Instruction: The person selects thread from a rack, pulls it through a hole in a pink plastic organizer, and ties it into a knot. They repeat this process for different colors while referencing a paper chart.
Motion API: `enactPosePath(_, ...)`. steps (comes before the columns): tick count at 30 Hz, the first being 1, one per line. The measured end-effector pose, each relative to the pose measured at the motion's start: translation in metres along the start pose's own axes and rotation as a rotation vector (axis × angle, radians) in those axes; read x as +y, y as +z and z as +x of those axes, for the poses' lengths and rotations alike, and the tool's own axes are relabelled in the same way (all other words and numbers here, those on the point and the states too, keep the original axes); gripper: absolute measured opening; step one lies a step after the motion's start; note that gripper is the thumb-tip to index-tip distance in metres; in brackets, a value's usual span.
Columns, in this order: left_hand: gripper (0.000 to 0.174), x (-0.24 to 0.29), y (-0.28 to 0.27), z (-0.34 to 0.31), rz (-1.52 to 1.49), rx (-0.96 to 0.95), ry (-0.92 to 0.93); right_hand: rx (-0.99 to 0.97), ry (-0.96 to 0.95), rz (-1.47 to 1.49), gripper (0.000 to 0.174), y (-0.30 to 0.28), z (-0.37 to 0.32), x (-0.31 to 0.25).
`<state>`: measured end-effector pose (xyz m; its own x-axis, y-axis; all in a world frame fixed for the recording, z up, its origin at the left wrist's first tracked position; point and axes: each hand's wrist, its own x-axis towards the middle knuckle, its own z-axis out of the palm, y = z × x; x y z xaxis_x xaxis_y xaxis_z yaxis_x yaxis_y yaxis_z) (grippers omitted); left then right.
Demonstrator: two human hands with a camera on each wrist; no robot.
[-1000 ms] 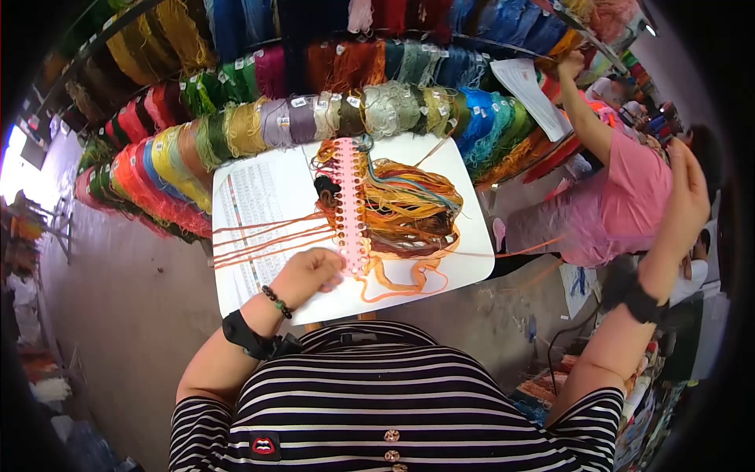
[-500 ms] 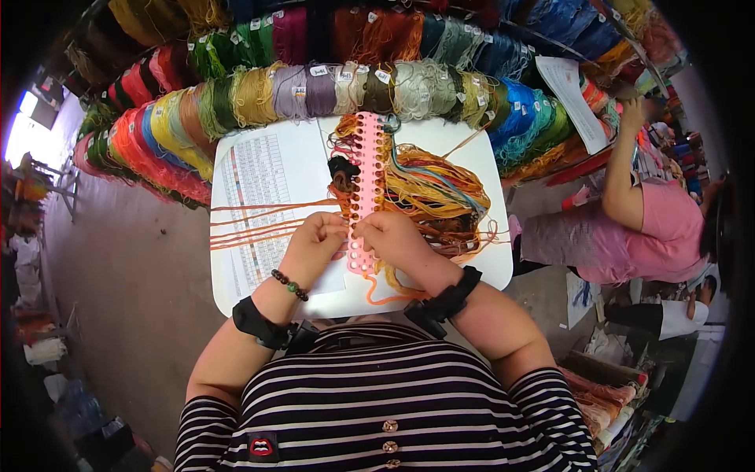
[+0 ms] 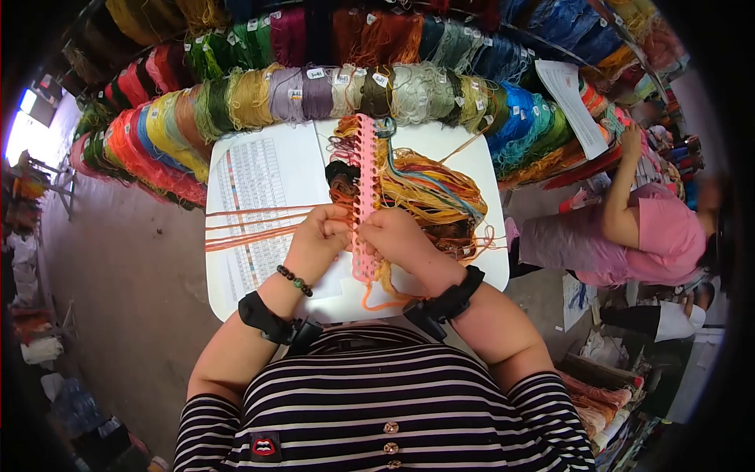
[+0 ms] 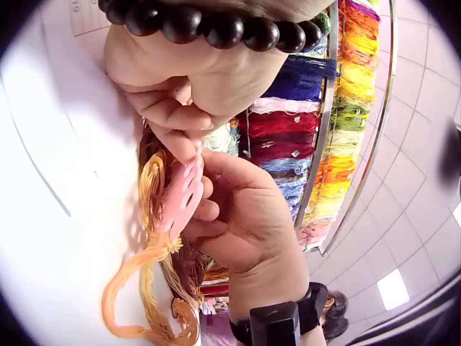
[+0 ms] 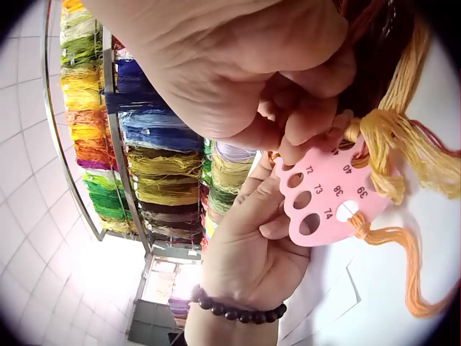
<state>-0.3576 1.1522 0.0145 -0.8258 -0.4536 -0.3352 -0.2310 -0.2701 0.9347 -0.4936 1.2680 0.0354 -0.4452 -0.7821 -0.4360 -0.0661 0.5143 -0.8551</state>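
Left hand: fingers curled, tips closed at the chart-side edge of the pink card. Looks like a pinch on that edge; can't tell if a strand is in it too. Right hand: also well closed, fingers bent, gripping the card from the other side. Neither palm open.

Card is between the hands, over the white board, lower part tilted up. Orange strands run from near the left hand out over the printed chart. Big thread bundle lies on the right-hand side. Peach thread is looped through a hole at the low end; holes 72, 73 and 74 have no thread in them.

Step in hand, as judged: fixing a strand at one edge hole, right hand steadying the card, left doing the fine work. Fingers cover the exact hole, so no call on which one or how far through.

Next move calls for: card held firm, strand drawn through evenly and snugged at the edge without dragging its neighbours. Risk: wrong hole, or tails crossing. Check number against chart before letting go.
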Motion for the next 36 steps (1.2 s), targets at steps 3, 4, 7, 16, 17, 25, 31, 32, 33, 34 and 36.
enactPosePath(3, 0.035, 0.002, 0.001, 0.0, 0.062, 0.005, 0.001, -0.003, -0.04, -0.034, 0.027, 0.001, 0.002, 0.002)
enactPosePath(4, 0.035, 0.003, 0.001, 0.001, 0.101, 0.016, -0.004, -0.01, -0.04, -0.054, 0.027, 0.002, 0.003, 0.002)
enactPosePath(7, 0.036, -0.007, -0.005, 0.006, 0.168, 0.011, 0.081, -0.04, -0.053, -0.038, 0.025, 0.004, 0.004, 0.005)
enactPosePath(16, 0.029, 0.021, -0.016, -0.012, -0.266, 0.006, -0.075, -0.104, 0.035, 0.256, 0.013, 0.003, 0.0, 0.014)
enactPosePath(17, 0.029, 0.02, -0.011, -0.01, -0.36, -0.012, -0.06, -0.1, 0.033, 0.259, 0.013, 0.003, 0.001, 0.014)
enactPosePath(25, 0.032, -0.005, -0.004, -0.001, 0.027, -0.147, 0.122, -0.22, 0.133, 0.506, 0.013, -0.008, 0.006, 0.023)
enactPosePath(31, 0.017, 0.002, -0.021, -0.008, 0.471, 0.323, 0.321, -0.194, 0.14, 0.333, 0.02, -0.006, 0.001, 0.011)
enactPosePath(32, 0.016, 0.004, -0.033, -0.01, 0.328, 0.299, 0.266, -0.194, 0.135, 0.313, 0.022, -0.006, 0.002, 0.012)
enactPosePath(33, 0.015, 0.009, -0.047, -0.014, 0.186, 0.274, 0.21, -0.193, 0.13, 0.293, 0.024, -0.006, 0.002, 0.012)
enactPosePath(34, 0.018, 0.014, -0.06, -0.022, 0.07, 0.286, 0.148, -0.189, 0.14, 0.278, 0.026, -0.006, 0.003, 0.011)
enactPosePath(36, 0.025, 0.028, -0.088, -0.043, -0.171, 0.315, 0.117, -0.182, 0.164, 0.247, 0.029, -0.007, 0.003, 0.008)
